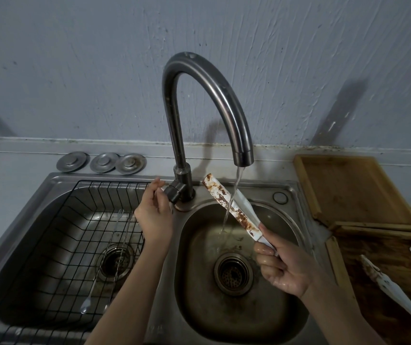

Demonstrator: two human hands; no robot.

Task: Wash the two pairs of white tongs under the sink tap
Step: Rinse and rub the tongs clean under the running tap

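White plastic tongs, rust-brown smears, R hand.

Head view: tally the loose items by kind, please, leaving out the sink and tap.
White tongs: 2, one in the right hand under the water, one on the wooden tray
Round metal sink plugs: 3
Wire basket: 1
Wooden trays: 2
Total: 8

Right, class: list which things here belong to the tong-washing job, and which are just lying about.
Job:
stained tongs gripped by the right hand
tap, running
left hand at the tap lever
second tongs on the wooden tray

Lying about:
three metal plugs
wire basket
long spoons
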